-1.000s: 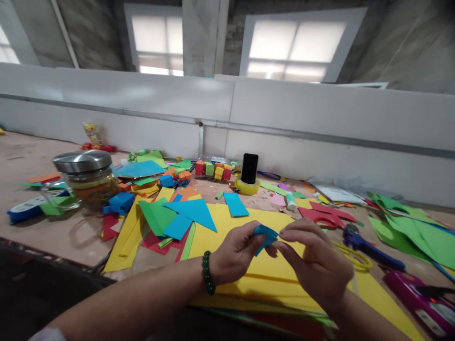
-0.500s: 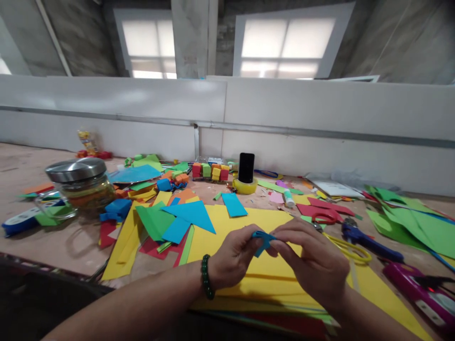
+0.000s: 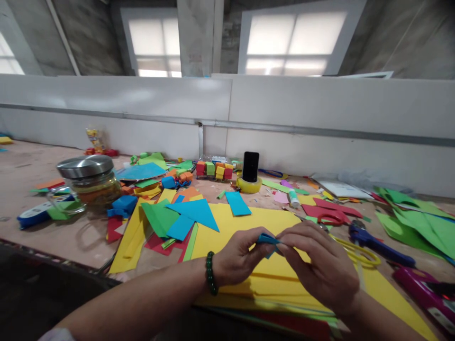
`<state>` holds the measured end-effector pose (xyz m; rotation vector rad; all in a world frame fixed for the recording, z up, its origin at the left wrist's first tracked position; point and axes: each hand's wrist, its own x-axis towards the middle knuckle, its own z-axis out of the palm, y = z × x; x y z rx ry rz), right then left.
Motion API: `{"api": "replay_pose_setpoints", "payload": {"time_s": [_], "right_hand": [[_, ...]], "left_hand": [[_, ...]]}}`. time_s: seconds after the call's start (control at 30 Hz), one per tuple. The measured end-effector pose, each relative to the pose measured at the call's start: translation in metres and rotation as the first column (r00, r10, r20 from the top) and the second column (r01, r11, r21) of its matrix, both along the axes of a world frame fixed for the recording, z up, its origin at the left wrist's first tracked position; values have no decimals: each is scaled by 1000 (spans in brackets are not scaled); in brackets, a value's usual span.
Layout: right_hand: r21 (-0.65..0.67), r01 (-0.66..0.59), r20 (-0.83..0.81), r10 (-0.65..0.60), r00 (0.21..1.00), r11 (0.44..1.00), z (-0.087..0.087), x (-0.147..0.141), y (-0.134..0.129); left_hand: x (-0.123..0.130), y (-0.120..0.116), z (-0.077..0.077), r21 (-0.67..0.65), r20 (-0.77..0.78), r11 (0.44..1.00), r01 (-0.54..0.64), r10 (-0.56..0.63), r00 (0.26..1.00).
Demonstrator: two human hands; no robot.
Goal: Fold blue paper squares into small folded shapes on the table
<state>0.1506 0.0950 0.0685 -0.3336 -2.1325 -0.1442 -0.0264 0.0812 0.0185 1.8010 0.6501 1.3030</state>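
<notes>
A small folded piece of blue paper [image 3: 267,239] is held between both hands, above a stack of yellow paper sheets [image 3: 270,218]. My left hand [image 3: 240,255], with a green bead bracelet at the wrist, pinches its left end between thumb and fingers. On the other side my right hand [image 3: 320,260] grips the right end with thumb and fingertips. The fingers cover part of the folds. Flat blue paper pieces [image 3: 195,211] and a green piece [image 3: 159,219] lie left of the stack, and a blue rectangle [image 3: 238,203] rests on its far edge.
A lidded glass jar [image 3: 93,182] stands at the left. Several paper cubes [image 3: 214,170] and a phone [image 3: 250,166] on a yellow tape roll [image 3: 249,184] are at the back. Yellow-handled scissors [image 3: 359,252], a blue-handled tool [image 3: 380,244] and a magenta power strip [image 3: 423,293] lie right.
The blue paper has tilted and now shows a narrower, flatter edge between the fingers. Both hands keep their hold. The whole view has shifted slightly, with things appearing further right.
</notes>
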Motion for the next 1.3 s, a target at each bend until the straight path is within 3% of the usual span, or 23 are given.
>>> {"api": "replay_pose_setpoints", "payload": {"time_s": [0.43, 0.67, 0.87, 0.97, 1.1, 1.2, 1.3], "right_hand": [[127, 36, 69, -45, 997, 991, 2, 3, 3], [150, 62, 94, -77, 993, 987, 2, 6, 7], [102, 48, 115, -60, 992, 994, 0, 10, 9], [77, 41, 123, -51, 991, 996, 0, 10, 9], [5, 68, 38, -69, 997, 998, -4, 5, 8], [-133, 35, -25, -39, 999, 990, -6, 1, 8], [-275, -52, -59, 37, 998, 960, -6, 3, 7]], "left_hand": [[-2, 0, 8, 0, -19, 1000, -28, 28, 999], [-6, -2, 15, 161, 139, 971, -177, 156, 978], [-7, -2, 17, 200, 102, 959, -201, 184, 978], [-7, -1, 16, 140, 96, 980, -140, 127, 987], [-4, 3, 12, -78, 43, 996, 53, -50, 998], [0, 5, 8, -243, 90, 936, 256, -241, 966], [1, 6, 8, -353, 189, 871, 341, -291, 938]]}}
